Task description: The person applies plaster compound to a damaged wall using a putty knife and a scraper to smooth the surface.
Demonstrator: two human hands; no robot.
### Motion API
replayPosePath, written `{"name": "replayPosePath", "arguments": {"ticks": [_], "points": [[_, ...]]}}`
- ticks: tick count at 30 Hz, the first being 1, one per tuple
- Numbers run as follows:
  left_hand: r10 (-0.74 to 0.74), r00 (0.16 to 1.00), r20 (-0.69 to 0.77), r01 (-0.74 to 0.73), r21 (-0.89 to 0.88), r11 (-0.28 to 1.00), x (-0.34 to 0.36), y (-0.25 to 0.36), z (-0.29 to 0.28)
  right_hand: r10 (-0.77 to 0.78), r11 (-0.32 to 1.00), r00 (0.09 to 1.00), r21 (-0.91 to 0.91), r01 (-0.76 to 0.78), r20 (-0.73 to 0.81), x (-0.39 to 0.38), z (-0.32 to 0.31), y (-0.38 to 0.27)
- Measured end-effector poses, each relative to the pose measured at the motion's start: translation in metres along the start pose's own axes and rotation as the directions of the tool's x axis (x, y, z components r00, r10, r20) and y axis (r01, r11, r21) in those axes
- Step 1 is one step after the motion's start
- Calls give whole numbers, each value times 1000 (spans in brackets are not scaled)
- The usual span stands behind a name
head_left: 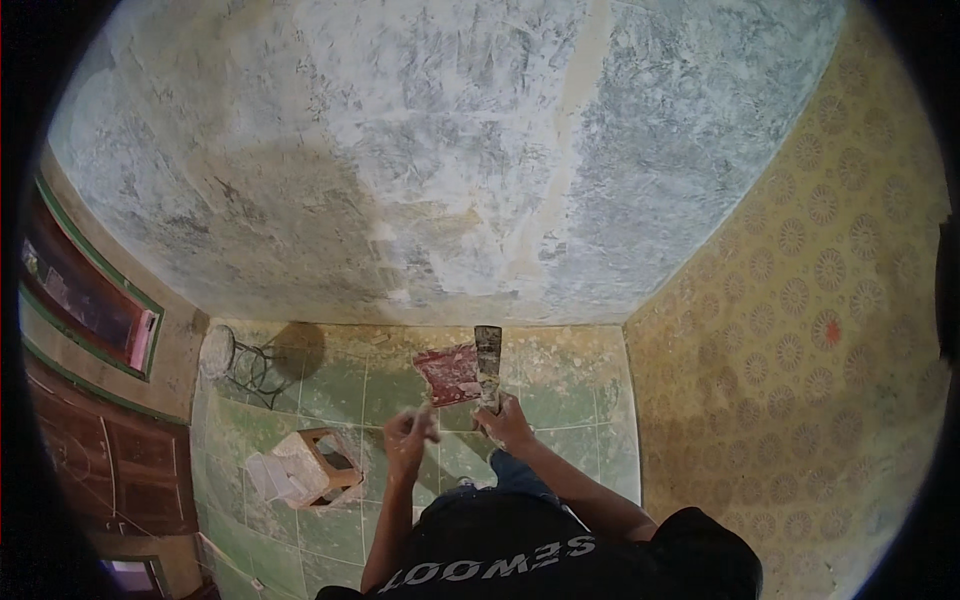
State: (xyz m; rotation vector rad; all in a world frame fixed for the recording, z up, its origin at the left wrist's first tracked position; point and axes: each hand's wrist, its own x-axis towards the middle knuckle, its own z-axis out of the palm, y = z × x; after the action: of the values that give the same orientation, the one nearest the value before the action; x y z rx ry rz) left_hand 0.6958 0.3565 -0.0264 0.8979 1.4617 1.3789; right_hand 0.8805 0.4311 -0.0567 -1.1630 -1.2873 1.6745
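Single head-worn fisheye view, steeply downward over hands [460,425]; wall [450,150] close ahead
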Motion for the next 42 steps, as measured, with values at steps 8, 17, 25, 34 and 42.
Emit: {"name": "replayPosePath", "arguments": {"ticks": [8,17,25,34,42], "points": [[-133,988,77,145,-184,972,-75,-37,6,-403,848,898,-298,438,174,-58,18,49],[-72,990,122,98,-219,971,-76,-7,17,22,999,981,-41,-14,193,-93,28,17],[-39,996,-83,12,-305,952,-47,-25,26,-96,975,973,-179,135,210,-48,-40,80],[-167,944,-284,97,-246,964,18,-21,84,-22,989,999,149,25,-23,33,-156,1],[-30,954,-297,-36,-215,976,83,3,171,-372,898,927,238,369,-33,177,-273,-46]]}}
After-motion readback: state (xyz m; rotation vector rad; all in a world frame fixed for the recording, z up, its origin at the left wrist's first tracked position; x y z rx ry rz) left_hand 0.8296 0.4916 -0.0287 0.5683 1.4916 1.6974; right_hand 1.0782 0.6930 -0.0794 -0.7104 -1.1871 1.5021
